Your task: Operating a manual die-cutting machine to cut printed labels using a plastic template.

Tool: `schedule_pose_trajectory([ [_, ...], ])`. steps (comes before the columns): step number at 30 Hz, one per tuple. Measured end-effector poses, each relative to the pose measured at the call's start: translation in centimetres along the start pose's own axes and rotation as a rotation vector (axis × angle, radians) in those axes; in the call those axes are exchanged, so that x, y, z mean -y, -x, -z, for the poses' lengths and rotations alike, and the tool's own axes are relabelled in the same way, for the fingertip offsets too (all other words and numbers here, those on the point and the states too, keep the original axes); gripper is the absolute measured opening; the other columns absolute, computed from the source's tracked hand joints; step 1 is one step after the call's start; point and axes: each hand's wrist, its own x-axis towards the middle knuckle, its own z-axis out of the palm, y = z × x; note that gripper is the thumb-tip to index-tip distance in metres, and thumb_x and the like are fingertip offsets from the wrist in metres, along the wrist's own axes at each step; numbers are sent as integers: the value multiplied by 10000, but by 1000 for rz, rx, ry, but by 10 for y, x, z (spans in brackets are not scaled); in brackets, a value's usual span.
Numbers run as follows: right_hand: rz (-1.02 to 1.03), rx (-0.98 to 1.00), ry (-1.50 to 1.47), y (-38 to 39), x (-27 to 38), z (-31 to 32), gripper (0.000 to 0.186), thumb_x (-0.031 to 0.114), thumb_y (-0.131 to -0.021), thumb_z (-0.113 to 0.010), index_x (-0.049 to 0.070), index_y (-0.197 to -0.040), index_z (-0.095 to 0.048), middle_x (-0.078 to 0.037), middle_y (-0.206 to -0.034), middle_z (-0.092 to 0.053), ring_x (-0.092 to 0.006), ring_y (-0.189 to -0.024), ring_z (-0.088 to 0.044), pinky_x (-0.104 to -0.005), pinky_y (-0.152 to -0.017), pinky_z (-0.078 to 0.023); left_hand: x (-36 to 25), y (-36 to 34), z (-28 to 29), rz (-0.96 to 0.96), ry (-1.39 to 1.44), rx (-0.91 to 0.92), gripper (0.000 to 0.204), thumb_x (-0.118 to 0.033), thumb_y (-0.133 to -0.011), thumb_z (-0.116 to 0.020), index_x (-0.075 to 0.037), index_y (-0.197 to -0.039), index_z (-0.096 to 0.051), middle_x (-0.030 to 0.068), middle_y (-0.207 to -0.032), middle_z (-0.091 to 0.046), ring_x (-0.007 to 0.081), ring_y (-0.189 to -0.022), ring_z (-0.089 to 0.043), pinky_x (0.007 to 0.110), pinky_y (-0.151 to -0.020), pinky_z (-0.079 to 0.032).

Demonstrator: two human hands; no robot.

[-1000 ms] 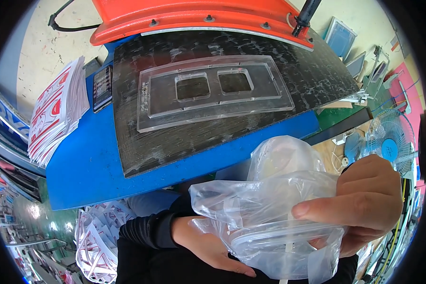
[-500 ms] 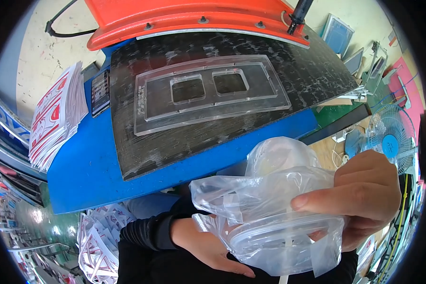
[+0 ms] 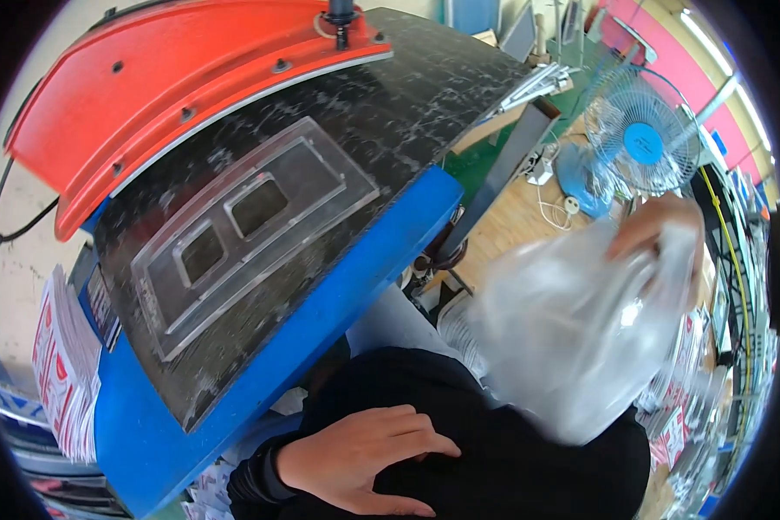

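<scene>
My right hand (image 3: 654,234) grips a translucent plastic bag (image 3: 563,338) up at the right, blurred by motion; what lies inside cannot be made out. My left hand (image 3: 364,459) rests open on the black fabric over my lap (image 3: 546,477), fingers loosely apart, holding nothing. Left of the bag, a clear rectangular acrylic plate (image 3: 321,143) with two square cutouts lies on a dark, streaked board (image 3: 407,95), which sits on a blue base (image 3: 147,451) of a machine.
A red machine part (image 3: 147,87) spans the board's back edge. A stack of printed sheets (image 3: 61,373) and a dark phone-like object (image 3: 95,303) sit at the left. A fan (image 3: 641,139), cords (image 3: 550,208) and a grey rail (image 3: 485,186) stand at the right.
My view has swung to the right. The bag has moved up and to the right in my right hand, away from my left hand, which now shows uncovered on the black fabric.
</scene>
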Motion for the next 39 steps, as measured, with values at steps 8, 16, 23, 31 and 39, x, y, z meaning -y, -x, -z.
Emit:
schedule_pose_trajectory([
  [8,-223,-1258,190,212,-19,261,453,327,-895,-615,-33,-1168,-638,-90,-1075,-688,-194,-871,-664,-293,-865,-506,7,-11,7,10,95,37,576,-317,-783,-841,-33,-1234,-624,75,-929,-625,218,-804,-594,324,-720,-450],
  [16,-556,-1607,283,276,-143,299,207,213,-844,-692,14,-902,-673,-49,-773,-641,-165,-647,-613,-279,-557,-485,11,-12,10,55,101,29,580,-318,-780,-845,-50,-1246,-627,71,-939,-639,213,-805,-601,318,-725,-453],
  [23,-620,-1679,158,244,-256,291,206,235,-846,-698,60,-768,-622,-44,-607,-566,-154,-467,-544,-283,-434,-442,12,-17,12,117,84,-4,588,-323,-772,-851,-49,-1243,-631,73,-945,-643,212,-805,-601,314,-725,-453],
  [31,-697,-1599,332,220,-302,298,324,304,-903,-692,-4,-903,-593,-87,-620,-599,-192,-460,-609,-303,-414,-506,14,-18,14,120,88,-33,585,-323,-776,-848,-53,-1246,-630,73,-945,-642,215,-816,-601,318,-731,-455],
  [39,-940,-1449,937,244,-307,307,765,535,-745,-816,-100,-1110,-594,-167,-820,-651,-249,-678,-667,-358,-624,-548,16,-2,17,134,57,-85,602,-349,-812,-812,-50,-1284,-588,68,-928,-601,236,-853,-580,343,-773,-445],
])
